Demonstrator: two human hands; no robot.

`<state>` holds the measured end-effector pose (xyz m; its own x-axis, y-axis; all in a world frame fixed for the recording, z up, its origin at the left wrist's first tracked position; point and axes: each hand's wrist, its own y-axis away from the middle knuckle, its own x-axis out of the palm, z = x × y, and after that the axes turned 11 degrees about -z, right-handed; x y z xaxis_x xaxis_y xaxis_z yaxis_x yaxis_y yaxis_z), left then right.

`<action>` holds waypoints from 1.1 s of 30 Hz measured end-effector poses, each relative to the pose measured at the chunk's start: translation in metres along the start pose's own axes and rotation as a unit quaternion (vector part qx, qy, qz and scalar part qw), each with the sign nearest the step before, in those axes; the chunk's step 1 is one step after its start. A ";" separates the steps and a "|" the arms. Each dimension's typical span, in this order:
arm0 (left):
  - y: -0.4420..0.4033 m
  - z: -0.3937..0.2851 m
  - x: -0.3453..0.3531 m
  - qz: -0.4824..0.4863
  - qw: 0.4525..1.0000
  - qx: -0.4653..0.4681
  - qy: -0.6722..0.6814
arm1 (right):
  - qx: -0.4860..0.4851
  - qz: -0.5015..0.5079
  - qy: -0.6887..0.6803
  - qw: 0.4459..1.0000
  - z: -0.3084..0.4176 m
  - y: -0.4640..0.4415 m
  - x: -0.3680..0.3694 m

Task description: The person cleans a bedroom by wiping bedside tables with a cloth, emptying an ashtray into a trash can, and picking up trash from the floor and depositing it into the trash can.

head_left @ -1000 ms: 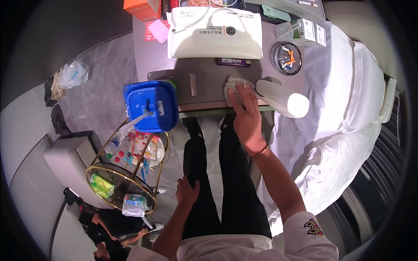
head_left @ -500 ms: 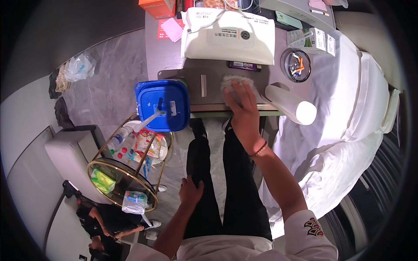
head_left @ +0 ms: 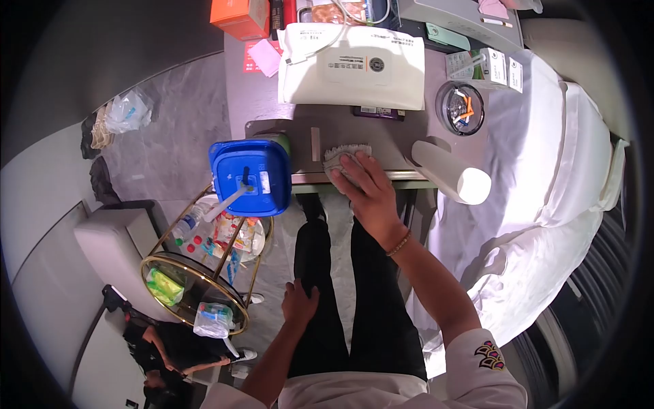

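Centrally, right hand [head_left: 370, 194] holds cloth [head_left: 334, 161], fingers slightly spread; I'd keep pressure even near table edge [head_left: 407, 175]. Left hand [head_left: 300, 303], lower centre: fingers loosely parted, empty.

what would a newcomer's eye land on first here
Probably the bright blue pump-top lid left of centre, by the table's near edge, and the big white wet wipes pack farther back on the table. Next might come the right hand spread over a greyish cloth at the near edge, and the ashtray with orange and white cigarette butts towards the right.
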<state>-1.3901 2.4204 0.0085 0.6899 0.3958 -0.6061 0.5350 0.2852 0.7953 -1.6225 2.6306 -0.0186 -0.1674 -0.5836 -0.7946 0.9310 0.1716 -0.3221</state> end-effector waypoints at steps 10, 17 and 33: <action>-0.003 -0.015 0.003 -0.018 0.999 0.024 -0.032 | 0.022 -0.017 -0.003 1.000 -0.056 0.073 -0.047; -0.001 -0.029 0.007 -0.032 0.998 0.029 -0.051 | 0.203 -0.099 -0.018 0.974 -0.064 0.127 -0.106; 0.003 -0.058 0.013 -0.044 0.994 0.029 -0.091 | 0.196 -0.127 0.120 0.965 -0.135 0.071 -0.109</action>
<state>-1.4081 2.4772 0.0036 0.7126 0.2058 -0.6707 0.6210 0.2598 0.7395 -1.5816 2.8138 -0.0242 -0.4323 -0.3586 -0.8274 0.8936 -0.2934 -0.3397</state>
